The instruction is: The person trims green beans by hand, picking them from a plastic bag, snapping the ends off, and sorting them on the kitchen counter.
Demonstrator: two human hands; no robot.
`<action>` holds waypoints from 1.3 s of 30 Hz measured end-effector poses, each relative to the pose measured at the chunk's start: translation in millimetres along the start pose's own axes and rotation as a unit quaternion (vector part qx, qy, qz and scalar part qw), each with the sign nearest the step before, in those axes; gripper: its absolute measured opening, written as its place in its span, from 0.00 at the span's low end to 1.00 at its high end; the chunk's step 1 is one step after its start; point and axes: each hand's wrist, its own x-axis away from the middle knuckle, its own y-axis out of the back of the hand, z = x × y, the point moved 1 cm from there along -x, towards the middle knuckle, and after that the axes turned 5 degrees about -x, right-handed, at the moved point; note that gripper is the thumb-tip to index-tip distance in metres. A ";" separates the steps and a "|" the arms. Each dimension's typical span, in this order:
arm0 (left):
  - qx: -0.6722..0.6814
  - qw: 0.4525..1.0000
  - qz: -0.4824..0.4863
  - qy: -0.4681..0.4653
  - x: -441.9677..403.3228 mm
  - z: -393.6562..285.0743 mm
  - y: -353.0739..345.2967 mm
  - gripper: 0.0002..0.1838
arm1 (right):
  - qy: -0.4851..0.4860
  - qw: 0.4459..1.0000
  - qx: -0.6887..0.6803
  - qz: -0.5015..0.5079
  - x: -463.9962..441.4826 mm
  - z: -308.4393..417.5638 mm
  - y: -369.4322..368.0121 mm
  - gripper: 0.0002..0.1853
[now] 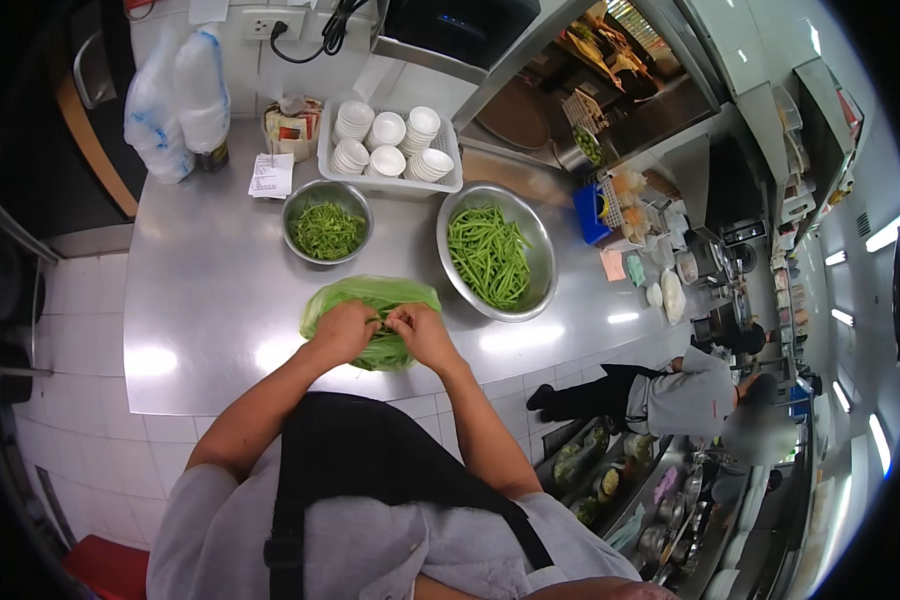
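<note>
Pinching something indistinct (381,321), hands (344,332) (422,334) over the green bag (365,290) near the table (210,290) edge, open steel leftward.

Fingers (402,320) curled, forearms (288,386) angled inward

A broad steel table (185,330) stands here, its brushed top throwing back bright patches of light. Behind it rises a pale wall (245,75) with a white power outlet (273,23), a black cord (336,30) plugged in. Farther along, a metal-framed opening (570,95) looks into a dimmer, warmer-toned space. White tiles cover the floor (90,340), and tube lights (879,445) glow overhead. Low on the left sits a red surface (110,568) (too little shows for me to name it).
</note>
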 end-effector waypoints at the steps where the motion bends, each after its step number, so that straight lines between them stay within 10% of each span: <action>1: -0.009 1.000 0.000 0.008 -2.0 -0.3 -0.1 0.11 | -0.022 1.000 0.009 0.012 2.0 1.9 5.2 0.07; 19: 0.014 0.999 -0.030 -0.015 7.0 -6.4 26.6 0.08 | -0.040 0.997 0.032 0.054 8.6 12.6 18.4 0.08; 28: 0.065 0.996 -0.047 -0.042 6.1 -10.5 24.0 0.09 | -0.038 0.991 -0.129 -0.020 8.7 -15.9 6.3 0.07; 34: 0.208 0.971 -0.103 -0.053 -2.3 -12.8 23.1 0.09 | -0.138 0.891 -0.408 -0.143 0.4 -26.6 -17.0 0.08; 39: 0.342 0.932 -0.112 0.037 -9.0 2.8 16.3 0.10 | -0.162 0.902 -0.394 -0.065 3.0 -7.0 -36.2 0.09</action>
